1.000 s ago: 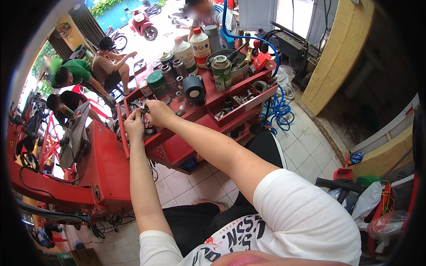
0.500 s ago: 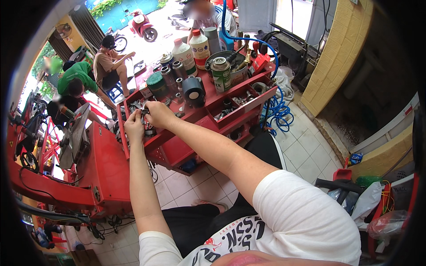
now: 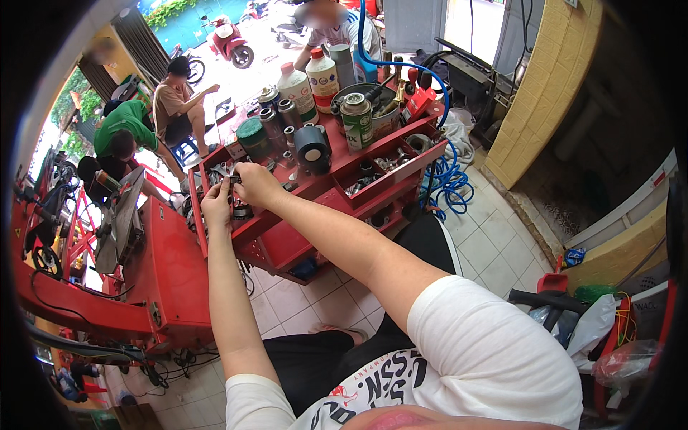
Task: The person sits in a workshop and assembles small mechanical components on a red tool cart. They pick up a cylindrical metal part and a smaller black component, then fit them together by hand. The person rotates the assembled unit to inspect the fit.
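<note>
My left hand [image 3: 216, 205] and my right hand [image 3: 258, 186] meet over the left drawer [image 3: 251, 228] of a red tool cart. Between their fingertips is a small dark metal-looking piece [image 3: 235, 180], pinched from both sides; its exact kind is too small to make out. Loose metal parts lie in the drawer beneath and around my fingers. Just beyond my right hand, on the cart top, stand several metal sockets [image 3: 272, 127], a dark green round tub [image 3: 252, 136] and a black cylindrical object [image 3: 312, 147].
Bottles [image 3: 323, 80], a spray can [image 3: 356, 122] and a pan of tools crowd the cart's far side. Its right drawer [image 3: 401, 166] holds metal parts. A red machine [image 3: 175, 276] stands close at left. Blue hose [image 3: 448, 188] coils at right. Other people are beyond the cart.
My fingers have shifted very slightly around the small dark piece. Both forearms stay in nearly the same place.
</note>
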A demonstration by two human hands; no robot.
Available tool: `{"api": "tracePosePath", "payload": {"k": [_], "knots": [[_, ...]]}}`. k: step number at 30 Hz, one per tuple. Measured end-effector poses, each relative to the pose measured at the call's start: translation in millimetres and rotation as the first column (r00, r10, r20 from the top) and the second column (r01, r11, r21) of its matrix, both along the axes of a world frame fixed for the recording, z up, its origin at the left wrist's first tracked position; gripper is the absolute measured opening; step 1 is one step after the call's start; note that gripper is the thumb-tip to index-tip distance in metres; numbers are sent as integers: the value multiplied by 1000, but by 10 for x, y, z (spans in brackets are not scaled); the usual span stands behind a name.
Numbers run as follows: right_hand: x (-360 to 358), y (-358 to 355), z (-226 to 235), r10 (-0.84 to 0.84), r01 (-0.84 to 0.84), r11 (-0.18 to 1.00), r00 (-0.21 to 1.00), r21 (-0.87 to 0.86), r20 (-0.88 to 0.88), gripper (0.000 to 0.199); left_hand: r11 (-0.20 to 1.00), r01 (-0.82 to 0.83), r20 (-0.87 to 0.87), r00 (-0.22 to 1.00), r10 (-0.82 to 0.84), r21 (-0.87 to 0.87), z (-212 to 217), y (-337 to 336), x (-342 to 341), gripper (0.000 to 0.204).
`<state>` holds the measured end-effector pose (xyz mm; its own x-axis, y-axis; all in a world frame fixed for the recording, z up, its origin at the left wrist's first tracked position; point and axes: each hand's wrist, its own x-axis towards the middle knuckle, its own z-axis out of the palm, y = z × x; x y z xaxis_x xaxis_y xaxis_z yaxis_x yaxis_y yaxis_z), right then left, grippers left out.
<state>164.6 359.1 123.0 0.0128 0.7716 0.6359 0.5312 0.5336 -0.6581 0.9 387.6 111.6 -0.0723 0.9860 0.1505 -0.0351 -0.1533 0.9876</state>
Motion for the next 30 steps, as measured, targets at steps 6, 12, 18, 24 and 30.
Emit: {"api": "tracePosePath", "payload": {"k": [6,12,18,24,30], "knots": [[-10,-3,13,16,-16,1000,1000,-8,6,25,1000,15,-3,1000,-15,-6,-35,43,-70,28],[10,-6,10,30,-30,1000,1000,-2,9,28,996,38,49,998,-42,77,-87,80,-52,25],[13,-9,24,46,-45,998,999,-53,8,31,992,36,24,999,-39,121,-115,112,-93,26],[5,13,11,50,-50,998,999,-27,-19,28,990,-13,-24,1000,16,142,-109,113,-88,28],[20,25,-7,54,-55,998,998,-12,-38,25,990,-21,-30,999,26,138,-95,102,-60,29]]}}
